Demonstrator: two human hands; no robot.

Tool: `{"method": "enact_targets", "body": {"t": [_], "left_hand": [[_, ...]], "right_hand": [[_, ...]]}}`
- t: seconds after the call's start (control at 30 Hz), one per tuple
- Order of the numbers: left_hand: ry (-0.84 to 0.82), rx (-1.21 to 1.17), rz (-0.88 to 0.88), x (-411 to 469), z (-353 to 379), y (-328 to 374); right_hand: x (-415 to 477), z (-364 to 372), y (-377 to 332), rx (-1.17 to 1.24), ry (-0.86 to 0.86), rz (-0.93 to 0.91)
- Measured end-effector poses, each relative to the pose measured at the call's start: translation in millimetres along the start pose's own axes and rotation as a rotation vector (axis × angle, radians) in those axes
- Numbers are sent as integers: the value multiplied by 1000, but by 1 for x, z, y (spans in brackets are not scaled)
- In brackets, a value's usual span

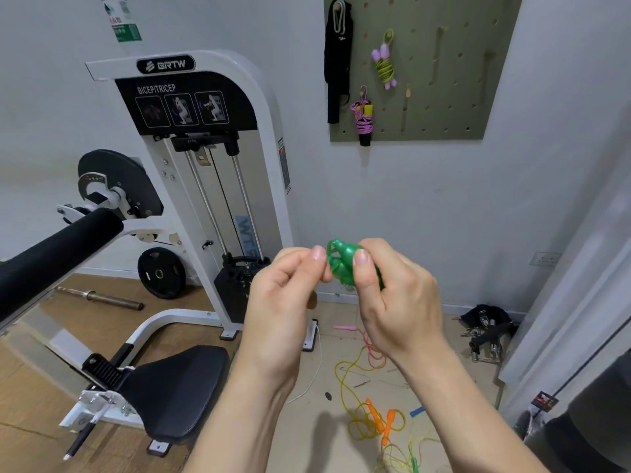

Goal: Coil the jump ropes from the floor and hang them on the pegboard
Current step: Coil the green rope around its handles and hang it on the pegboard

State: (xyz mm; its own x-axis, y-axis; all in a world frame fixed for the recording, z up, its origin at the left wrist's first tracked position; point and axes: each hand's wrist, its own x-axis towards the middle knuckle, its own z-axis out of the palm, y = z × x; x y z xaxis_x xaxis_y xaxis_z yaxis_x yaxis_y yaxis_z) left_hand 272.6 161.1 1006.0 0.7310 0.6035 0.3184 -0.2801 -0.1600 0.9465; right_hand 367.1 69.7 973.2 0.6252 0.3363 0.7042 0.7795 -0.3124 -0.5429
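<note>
Gym wall | green jump rope (pixel 341 264) tightly coiled | both hands pinching

The right hand (pixel 392 302) gripped a coiled green jump rope (pixel 339 264), thumb across it, while the left hand (pixel 283 302) pinched its near edge. A lilac-handled rope (pixel 385 63) and a pink rope (pixel 363 121) hung coiled on the pegboard (pixel 444 80) (both on its left half). A yellow rope (pixel 375 418) with orange handles lay tangled on the floor (pixel 300 452).

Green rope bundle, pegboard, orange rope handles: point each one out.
green rope bundle (pixel 339 262), head view, on its visible coils.
pegboard (pixel 461 97), head view, on the bare green panel.
orange rope handles (pixel 388 425), head view, on one handle's middle.
</note>
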Motion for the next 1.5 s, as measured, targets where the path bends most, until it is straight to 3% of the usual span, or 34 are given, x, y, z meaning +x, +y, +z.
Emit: {"method": "enact_targets", "body": {"t": [0.1,0.17,0.27,0.4,0.47,0.53,0.6,0.8,0.93,1.03,1.17,1.27,1.37,1.43,1.5], "left_hand": [[-66,-67,-111,7,-12,4],[-150,-56,-111,10,-27,1],[-256,-38,-141,13,-55,-4],[-219,-205,-261,22,-94,0],[-220,-315,-315,29,-115,3],[-301,-389,-347,39,-133,5],[-406,-389,-386,51,-149,3],[-627,203,-210,84,-164,-19],[-669,289,-142,104,-148,-34],[-704,235,-147,124,-129,-43],[-691,214,-82,160,-101,-51],[-627,136,-112,192,-74,-52],[-579,-58,-300,230,-44,-55],[-553,-200,-424,255,-27,-58],[-541,-302,-507,276,-11,-59]], "right_hand": [[4,8,6,9,-29,-43],[7,13,9,87,-142,-29],[12,20,8,218,-356,76],[19,26,-20,561,-603,316],[21,29,-38,680,-814,443],[22,37,-50,768,-1002,509],[20,47,-57,784,-1052,564],[2,72,-55,654,-726,574],[0,87,-55,686,-627,579],[10,99,-53,843,-586,608],[40,105,-37,846,-458,672],[73,100,-9,369,-446,402],[107,100,22,-199,-390,106],[129,98,37,-272,-345,58],[150,96,53,-174,-299,95]]}}
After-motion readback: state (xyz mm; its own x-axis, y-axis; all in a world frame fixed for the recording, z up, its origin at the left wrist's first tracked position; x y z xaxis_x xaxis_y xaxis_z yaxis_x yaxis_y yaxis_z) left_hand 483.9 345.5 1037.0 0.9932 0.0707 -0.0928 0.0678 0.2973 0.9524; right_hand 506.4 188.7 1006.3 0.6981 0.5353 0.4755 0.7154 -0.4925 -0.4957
